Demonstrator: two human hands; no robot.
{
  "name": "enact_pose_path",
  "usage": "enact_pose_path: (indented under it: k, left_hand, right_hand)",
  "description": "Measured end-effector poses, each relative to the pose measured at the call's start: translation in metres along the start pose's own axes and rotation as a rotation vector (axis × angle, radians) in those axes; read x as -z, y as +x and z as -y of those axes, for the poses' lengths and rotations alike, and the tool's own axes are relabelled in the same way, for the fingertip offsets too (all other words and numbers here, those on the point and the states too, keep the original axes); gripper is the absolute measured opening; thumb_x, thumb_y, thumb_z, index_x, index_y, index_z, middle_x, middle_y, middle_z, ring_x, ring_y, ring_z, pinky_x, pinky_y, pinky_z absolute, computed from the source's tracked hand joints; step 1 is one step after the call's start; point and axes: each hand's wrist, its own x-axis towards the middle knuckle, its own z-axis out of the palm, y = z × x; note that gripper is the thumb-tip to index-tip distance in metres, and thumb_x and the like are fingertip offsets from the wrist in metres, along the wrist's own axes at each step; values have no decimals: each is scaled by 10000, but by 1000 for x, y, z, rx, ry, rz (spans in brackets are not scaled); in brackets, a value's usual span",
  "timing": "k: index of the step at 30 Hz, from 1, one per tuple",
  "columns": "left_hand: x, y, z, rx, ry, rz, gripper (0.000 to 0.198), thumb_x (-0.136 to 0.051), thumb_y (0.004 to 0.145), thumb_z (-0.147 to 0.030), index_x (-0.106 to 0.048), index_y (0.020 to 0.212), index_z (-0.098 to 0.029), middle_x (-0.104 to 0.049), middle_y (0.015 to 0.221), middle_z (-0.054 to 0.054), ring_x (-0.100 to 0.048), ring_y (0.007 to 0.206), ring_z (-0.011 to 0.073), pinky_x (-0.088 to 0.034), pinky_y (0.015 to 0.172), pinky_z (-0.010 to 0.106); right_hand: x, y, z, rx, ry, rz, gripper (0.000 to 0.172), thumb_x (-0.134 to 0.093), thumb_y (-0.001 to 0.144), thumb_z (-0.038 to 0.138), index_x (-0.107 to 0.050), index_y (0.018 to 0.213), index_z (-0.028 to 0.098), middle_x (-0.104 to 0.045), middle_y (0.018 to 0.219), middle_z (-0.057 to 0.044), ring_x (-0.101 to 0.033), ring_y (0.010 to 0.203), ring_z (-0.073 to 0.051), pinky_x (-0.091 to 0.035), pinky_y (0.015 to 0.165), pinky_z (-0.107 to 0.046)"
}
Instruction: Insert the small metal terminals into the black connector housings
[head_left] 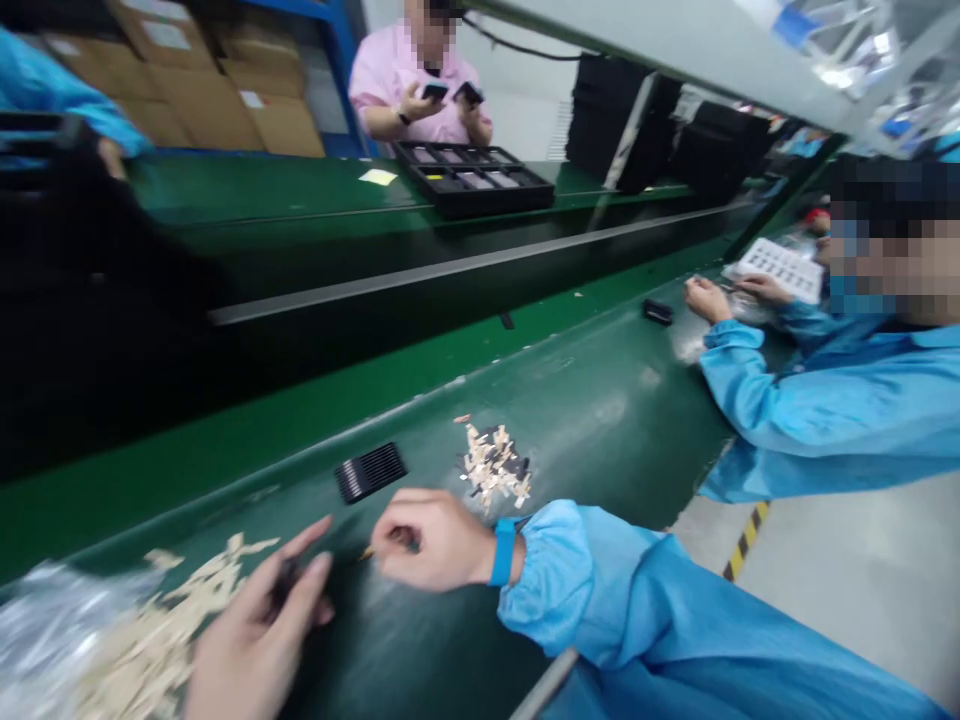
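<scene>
Low in the view, my left hand (259, 630) curls its thumb and fingers around a small black part (283, 582), which is blurred and mostly covered. To its right is my right hand (431, 540), with a blue band on the wrist. Its fingertips pinch a tiny piece with an orange end (366, 553); its kind is too small to make out. Just beyond both hands lies a black slotted tray (373, 471) on the green work surface (585, 400). A pile of small beige and black scraps (495, 465) lies past my right hand.
Beige strips (142, 650) and clear plastic bags (52, 620) are heaped at lower left. A co-worker in blue sleeves (810, 400) sits at right near a black block (658, 312). Across the line, a person in pink (420, 90) holds two dark devices behind a black compartment tray (487, 195).
</scene>
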Motion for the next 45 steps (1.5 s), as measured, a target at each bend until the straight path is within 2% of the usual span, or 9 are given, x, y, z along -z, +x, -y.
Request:
enact_pose_path:
  k: [2, 6, 10, 13, 17, 26, 29, 33, 45]
  left_hand:
    - [-6, -9, -13, 33, -63, 80, 623, -631, 854, -632, -654, 1325, -224, -633, 670, -36, -654, 625, 182, -493, 606, 281]
    - [-19, -16, -20, 34, -382, 118, 513, -521, 966, -544, -606, 1287, -153, -594, 677, -32, -649, 644, 151, -542, 720, 294]
    - [-27, -12, -12, 75, -546, 135, 423, -586, 950, -524, -605, 1149, -152, -633, 765, -6, -624, 612, 113, -557, 673, 265]
    - [-28, -16, -16, 61, -589, 132, 398, -670, 908, -452, -622, 1171, -156, -688, 1131, 76, -591, 620, 64, -553, 627, 232]
    - [-27, -20, -20, 10, -610, 177, 415, -697, 894, -429, -669, 1206, -157, -688, 1207, 94, -579, 671, 75, -535, 607, 219]
    - [-28, -23, -16, -51, -347, 115, 215, -683, 899, -371, -691, 897, -156, -591, 689, -28, -498, 638, 94, -392, 624, 229]
    - [-29, -23, -15, -46, -324, 105, 201, -660, 909, -363, -662, 867, -166, -555, 654, -44, -484, 623, 95, -369, 609, 230]
    - [-30, -23, -15, -72, -299, 26, 169, -642, 917, -344, -669, 900, -179, -557, 690, -44, -504, 638, 96, -376, 617, 230]
    - [-32, -28, -16, -228, -43, 21, 146, -616, 880, -199, -718, 985, -209, -634, 746, -16, -600, 711, 129, -454, 710, 248]
  right_hand:
    - [11, -4, 14, 64, 9, -78, 98, -608, 858, 220, -588, 763, 222, -593, 755, 2, -569, 706, -141, -483, 686, -267]
    - [30, -7, 19, 66, 74, -579, 189, -526, 992, 327, -580, 841, 228, -600, 836, -38, -593, 770, -181, -492, 731, -332]
    - [23, -5, 0, -174, 78, -104, 168, -611, 962, 342, -638, 864, 208, -623, 760, -17, -574, 671, -157, -458, 633, -288]
    - [18, -8, -1, -189, 29, 25, 169, -606, 953, 326, -641, 844, 201, -639, 755, -16, -582, 666, -153, -461, 628, -281]
    - [19, -7, 3, -144, -87, 61, 179, -588, 959, 304, -630, 818, 202, -623, 724, -4, -559, 621, -140, -446, 584, -266]
    - [17, -7, 8, 36, -279, 134, 152, -571, 967, 211, -628, 826, 207, -593, 748, 3, -542, 622, -125, -430, 575, -261]
    - [16, -7, 10, 48, -303, 55, 99, -581, 979, 241, -672, 997, 208, -633, 878, -32, -574, 684, -144, -483, 649, -286]
    - [16, -9, 12, 2, -276, -49, 97, -606, 973, 278, -673, 997, 212, -638, 866, -40, -589, 687, -157, -503, 655, -304]
    - [14, -14, 4, -252, -58, 113, 244, -620, 958, 393, -762, 952, 195, -700, 654, -12, -652, 559, -159, -516, 581, -291]
